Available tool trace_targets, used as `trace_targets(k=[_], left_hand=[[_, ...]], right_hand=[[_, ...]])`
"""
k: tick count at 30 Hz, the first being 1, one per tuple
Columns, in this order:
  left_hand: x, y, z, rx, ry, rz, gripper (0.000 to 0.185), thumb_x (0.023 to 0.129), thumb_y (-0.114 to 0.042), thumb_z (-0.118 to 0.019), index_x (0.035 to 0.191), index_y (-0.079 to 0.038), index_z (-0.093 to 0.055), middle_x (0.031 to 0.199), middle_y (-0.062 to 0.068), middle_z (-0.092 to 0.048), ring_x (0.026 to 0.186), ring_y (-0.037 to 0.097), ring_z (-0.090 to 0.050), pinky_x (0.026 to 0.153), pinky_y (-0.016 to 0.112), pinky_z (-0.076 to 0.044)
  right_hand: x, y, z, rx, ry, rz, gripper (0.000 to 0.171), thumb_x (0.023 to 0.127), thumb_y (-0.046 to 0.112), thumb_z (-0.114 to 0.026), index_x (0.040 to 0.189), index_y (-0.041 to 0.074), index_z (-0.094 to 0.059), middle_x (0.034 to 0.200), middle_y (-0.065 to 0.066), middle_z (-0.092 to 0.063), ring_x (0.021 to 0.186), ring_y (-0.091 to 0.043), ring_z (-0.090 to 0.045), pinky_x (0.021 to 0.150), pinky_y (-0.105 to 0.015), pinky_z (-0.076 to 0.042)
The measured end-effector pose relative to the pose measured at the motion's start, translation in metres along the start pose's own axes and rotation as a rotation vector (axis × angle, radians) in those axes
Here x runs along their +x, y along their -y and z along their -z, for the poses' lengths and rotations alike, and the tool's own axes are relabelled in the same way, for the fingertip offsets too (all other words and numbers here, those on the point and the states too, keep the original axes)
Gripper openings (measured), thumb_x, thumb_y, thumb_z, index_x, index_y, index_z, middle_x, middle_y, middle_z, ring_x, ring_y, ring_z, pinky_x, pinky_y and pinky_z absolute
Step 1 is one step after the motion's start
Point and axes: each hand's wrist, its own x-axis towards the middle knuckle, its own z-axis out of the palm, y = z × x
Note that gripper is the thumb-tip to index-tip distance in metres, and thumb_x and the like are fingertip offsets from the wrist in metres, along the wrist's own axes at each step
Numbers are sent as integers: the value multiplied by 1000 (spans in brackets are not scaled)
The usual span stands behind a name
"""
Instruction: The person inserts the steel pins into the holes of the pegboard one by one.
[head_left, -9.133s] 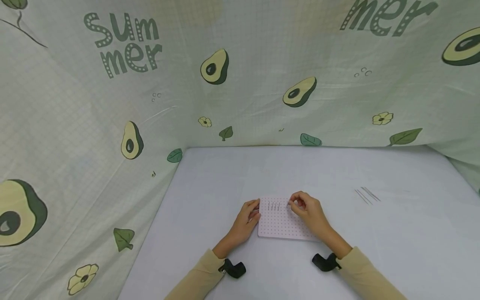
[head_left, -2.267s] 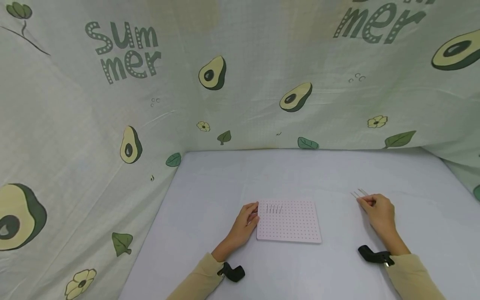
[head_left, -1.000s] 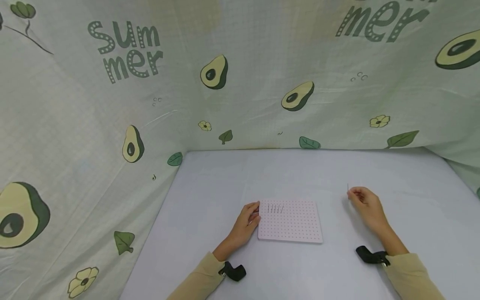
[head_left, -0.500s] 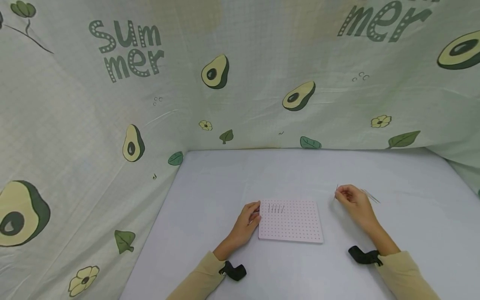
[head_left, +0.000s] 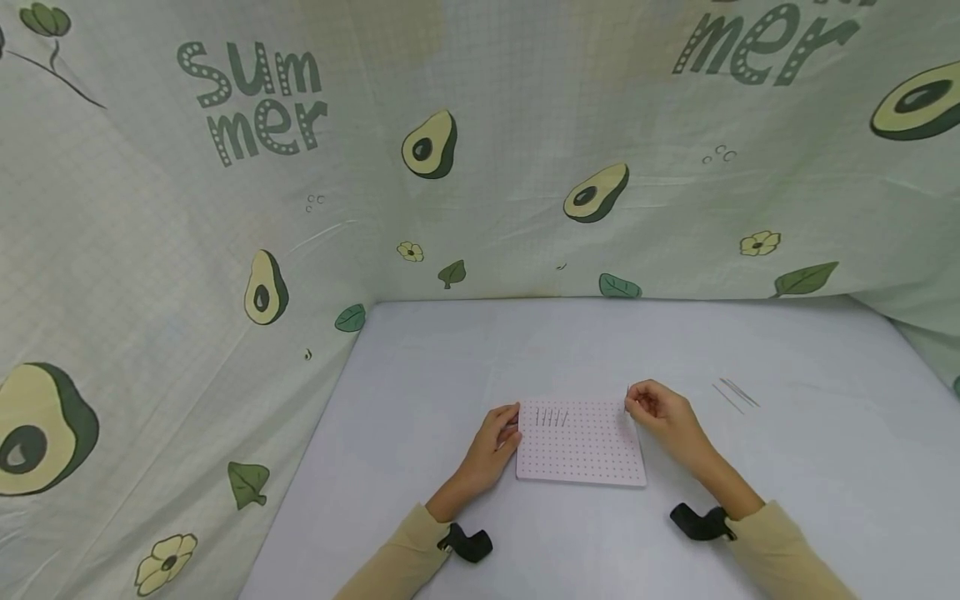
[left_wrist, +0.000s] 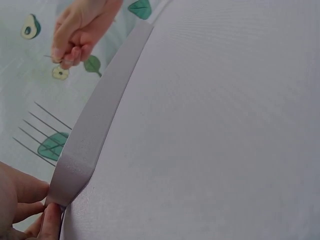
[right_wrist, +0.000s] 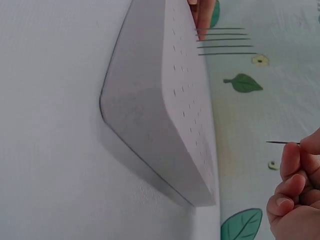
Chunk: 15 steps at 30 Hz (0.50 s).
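Fingers of the right hand pinched one needle near the far right corner of the board; the left hand held its left edge, beside five standing needles.

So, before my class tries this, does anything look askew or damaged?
Nothing stands out: the five pins in the perforated board stand roughly parallel, and the loose pins lie on the table with no visible bend.

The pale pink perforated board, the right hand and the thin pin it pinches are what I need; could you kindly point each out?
Pale pink perforated board [head_left: 581,443]: head view, middle of its holed top face.
Right hand [head_left: 665,418]: head view, back of the hand.
Thin pin [right_wrist: 279,142]: right wrist view, its bare protruding length.
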Motion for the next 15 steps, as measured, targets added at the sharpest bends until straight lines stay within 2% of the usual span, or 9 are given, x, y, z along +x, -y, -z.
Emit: trace_targets(k=[5,15], left_hand=[[0,-1,0,6,4,-3,51,105,-8,-50,152,3,-33,149,14,-37,132,25,-44,112,29,-40],[-1,-3,1,11,2,8,51,105,-8,-50,152,2,-34,148,13,-37,132,24,-45,112,28,-40]], right_hand=[[-1,-20,-15,16,32,-15,10,89,-9,-67,92,-2,-61,75,-1,-51,67,-6,-44,48,-16,-38],[-1,-21,-31,24,47,16,12,87,-7,-68,89,3,-62,76,1,-48,67,-6,-43,48,-17,-37]])
